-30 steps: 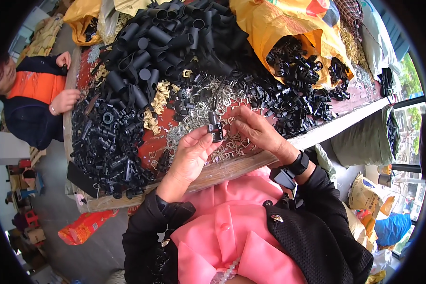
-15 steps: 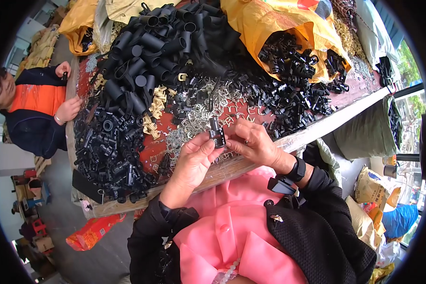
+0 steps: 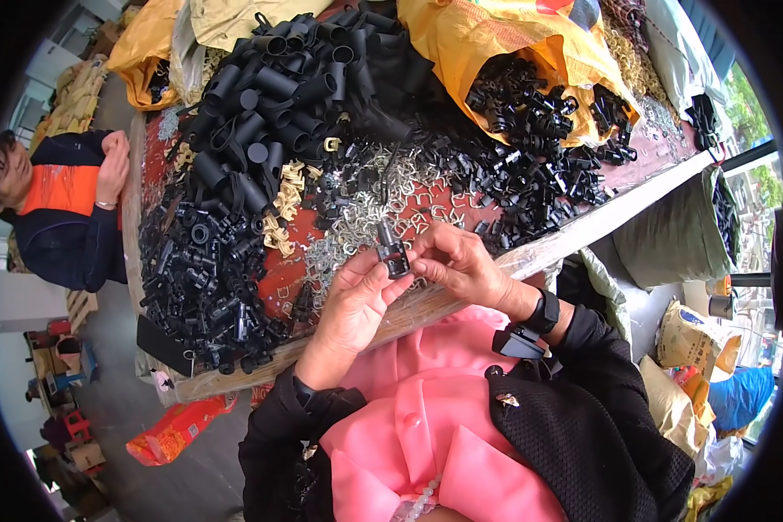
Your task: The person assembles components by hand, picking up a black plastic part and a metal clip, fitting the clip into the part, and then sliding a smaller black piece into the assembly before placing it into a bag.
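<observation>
Over the table's near edge, my left hand (image 3: pixel 358 296) grips a small black plastic part (image 3: pixel 392 251) between thumb and fingers. The part has a narrow stem pointing away from me and a squarish, open frame at its near end. My right hand (image 3: pixel 463 265) is closed in a pinch right beside that frame, its fingertips at the part's right side. Whatever those fingertips hold is too small to make out. Just beyond my hands lie loose silver U-shaped metal pieces (image 3: pixel 418 205) on the red tabletop.
A heap of black tubes (image 3: pixel 274 83) rises at the back left, with small black parts (image 3: pixel 204 278) piled before it. Tan clips (image 3: pixel 289 193) lie mid-table. A yellow sack (image 3: pixel 513 43) spills black parts at the back right. A co-worker (image 3: pixel 56 204) sits at the left edge.
The black part has tilted and turned in my left hand, so its open frame now shows. My right fingertips stay close beside it. The co-worker's hands have come together.
</observation>
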`<state>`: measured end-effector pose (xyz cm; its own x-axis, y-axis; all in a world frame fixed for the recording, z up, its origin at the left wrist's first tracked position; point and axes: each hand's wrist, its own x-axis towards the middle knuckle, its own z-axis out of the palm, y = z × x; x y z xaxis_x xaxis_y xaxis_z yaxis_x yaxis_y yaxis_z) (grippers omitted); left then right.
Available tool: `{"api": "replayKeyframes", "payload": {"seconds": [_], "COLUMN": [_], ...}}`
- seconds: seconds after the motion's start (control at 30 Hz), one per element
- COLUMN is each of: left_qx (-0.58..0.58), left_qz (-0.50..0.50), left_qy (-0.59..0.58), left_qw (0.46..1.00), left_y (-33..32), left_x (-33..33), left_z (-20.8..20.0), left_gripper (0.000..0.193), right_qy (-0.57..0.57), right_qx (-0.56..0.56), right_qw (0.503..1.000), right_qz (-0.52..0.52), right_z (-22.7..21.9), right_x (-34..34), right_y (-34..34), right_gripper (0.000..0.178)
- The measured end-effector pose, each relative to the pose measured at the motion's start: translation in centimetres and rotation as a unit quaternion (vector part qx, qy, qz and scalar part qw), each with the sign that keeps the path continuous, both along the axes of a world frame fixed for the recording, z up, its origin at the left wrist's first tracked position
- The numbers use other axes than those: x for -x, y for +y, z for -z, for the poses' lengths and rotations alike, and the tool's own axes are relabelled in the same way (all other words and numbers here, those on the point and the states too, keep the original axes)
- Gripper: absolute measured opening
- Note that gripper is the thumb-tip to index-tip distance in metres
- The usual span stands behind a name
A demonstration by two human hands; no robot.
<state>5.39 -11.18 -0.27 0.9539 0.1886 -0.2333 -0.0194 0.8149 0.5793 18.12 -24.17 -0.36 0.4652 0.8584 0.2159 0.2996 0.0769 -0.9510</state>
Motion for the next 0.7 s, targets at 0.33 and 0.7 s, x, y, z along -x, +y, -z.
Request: {"api": "replayKeyframes", "payload": {"seconds": [0.33,0.7], "left_qx": [-0.013,-0.015], "left_qz": [-0.015,0.005], "left_qy": [-0.020,0.025], "left_qw": [1.000,1.000], "left_y": [0.1,0.1], "left_x": [-0.1,0.7], "left_z": [-0.4,-0.4], "left_gripper": [0.021,0.024], "right_qy": [0.071,0.051], "right_qx": [0.003,-0.008], "right_qw": [0.997,0.999], "right_qz": [-0.007,-0.006], "right_z": [0.5,-0.8], "right_x": [-0.1,-0.6], "right_y": [0.0,-0.1], "right_gripper": [0.009,0.006]}}
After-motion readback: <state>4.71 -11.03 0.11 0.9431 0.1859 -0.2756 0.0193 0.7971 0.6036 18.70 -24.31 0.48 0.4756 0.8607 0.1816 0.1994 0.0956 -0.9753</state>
